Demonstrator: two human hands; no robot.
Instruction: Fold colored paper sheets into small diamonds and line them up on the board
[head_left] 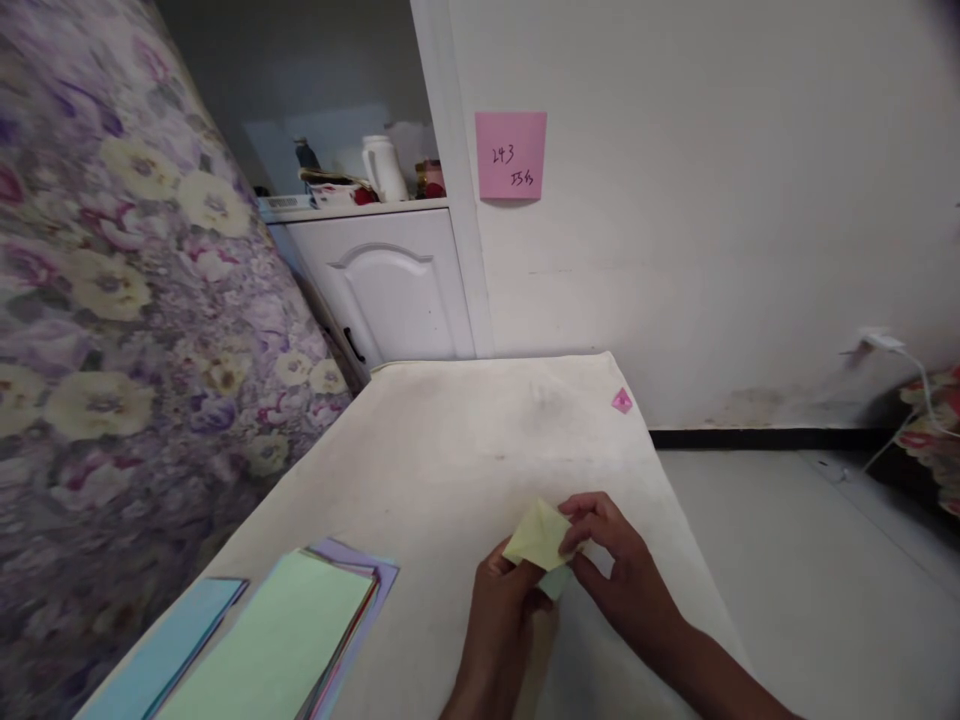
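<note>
At the near left of the table (442, 460) lay a blue stack of paper (172, 645) and, just right of it, a stack topped with pale green (277, 630), purple sheets showing at its edge. Right of these, above the table's near half, the left hand (502, 610) gripped a folded yellow paper (537, 535) from below, thumb on it, while the right hand (619, 565) pinched its right edge between bent fingers. A small pink folded piece (622, 400) lay at the far right corner. Beyond, a pink note (511, 155) hung on the wall, right of a white cabinet door (390, 290).
</note>
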